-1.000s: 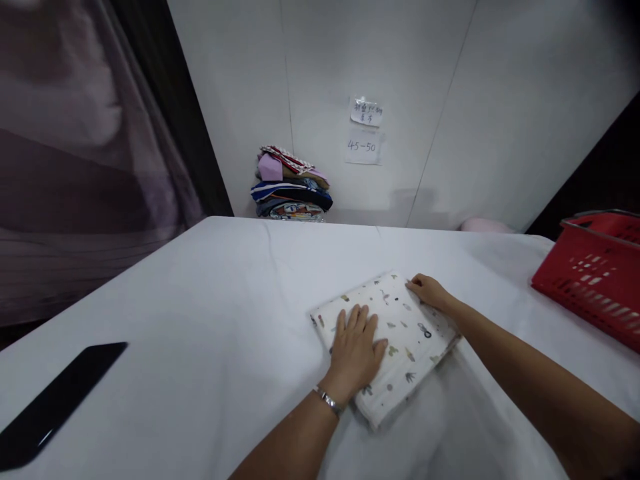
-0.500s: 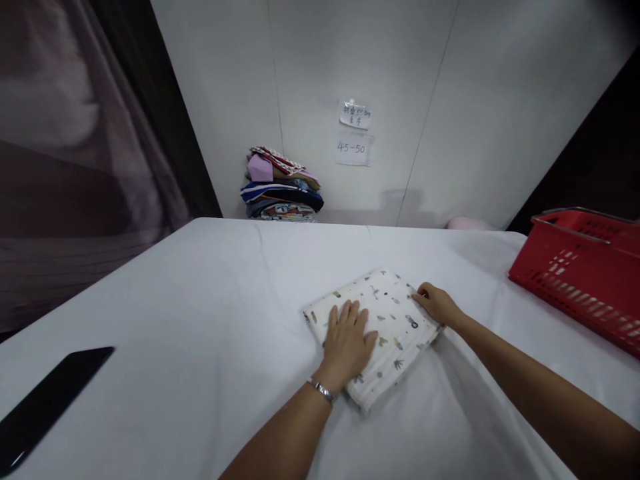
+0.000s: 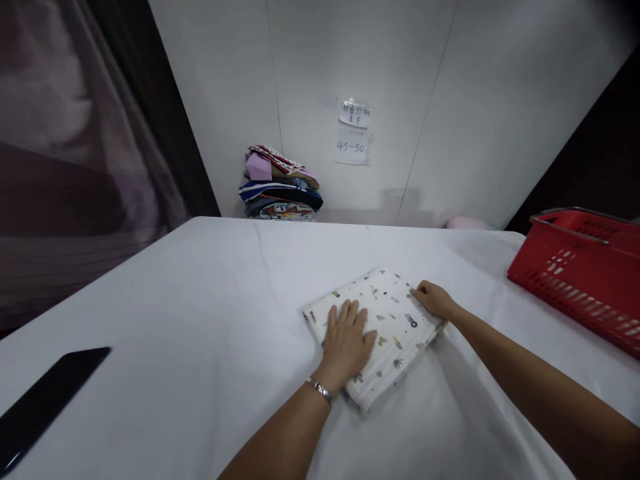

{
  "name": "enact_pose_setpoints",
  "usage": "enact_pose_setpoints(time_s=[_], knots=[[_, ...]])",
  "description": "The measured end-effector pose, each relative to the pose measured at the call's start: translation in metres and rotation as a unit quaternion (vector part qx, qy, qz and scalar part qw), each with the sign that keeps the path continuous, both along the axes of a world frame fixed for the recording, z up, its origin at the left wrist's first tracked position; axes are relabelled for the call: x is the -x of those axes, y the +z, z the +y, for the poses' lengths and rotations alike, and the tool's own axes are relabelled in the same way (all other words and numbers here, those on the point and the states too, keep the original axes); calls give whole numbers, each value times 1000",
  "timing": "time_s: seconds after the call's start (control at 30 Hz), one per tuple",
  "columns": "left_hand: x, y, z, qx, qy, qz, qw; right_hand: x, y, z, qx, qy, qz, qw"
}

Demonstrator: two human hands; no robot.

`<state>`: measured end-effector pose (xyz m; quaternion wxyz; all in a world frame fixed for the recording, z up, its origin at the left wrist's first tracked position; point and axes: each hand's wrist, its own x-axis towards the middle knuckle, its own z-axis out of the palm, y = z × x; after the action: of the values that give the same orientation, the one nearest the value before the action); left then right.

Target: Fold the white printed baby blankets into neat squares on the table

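A folded white cloth with small printed figures (image 3: 387,313) lies on the white table (image 3: 200,313), a little right of the middle. My left hand (image 3: 346,340) lies flat on its near left part, fingers stretched out, a silver bracelet at the wrist. My right hand (image 3: 434,299) rests at the cloth's right edge with its fingers curled onto the fabric.
A red plastic basket (image 3: 580,270) stands at the right edge of the table. A stack of folded clothes (image 3: 280,192) sits against the far wall under two paper notes (image 3: 353,130). A black flat object (image 3: 45,397) lies near the left front edge.
My right hand slid a little along the cloth's right edge toward me, and my view shifted slightly. My left hand stays flat on the cloth.
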<state>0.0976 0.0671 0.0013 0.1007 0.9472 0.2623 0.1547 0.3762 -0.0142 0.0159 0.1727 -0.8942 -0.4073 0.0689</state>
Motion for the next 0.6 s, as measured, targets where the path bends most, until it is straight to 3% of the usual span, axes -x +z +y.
enact_pose_setpoints(time_s=[0.33, 0.6], knots=[[0, -1, 1, 0, -2, -1, 1000, -1, -6, 2, -6, 12, -7, 1000], [0, 1, 0, 2, 0, 2, 1000, 2, -1, -36, -34, 12, 61, 997]])
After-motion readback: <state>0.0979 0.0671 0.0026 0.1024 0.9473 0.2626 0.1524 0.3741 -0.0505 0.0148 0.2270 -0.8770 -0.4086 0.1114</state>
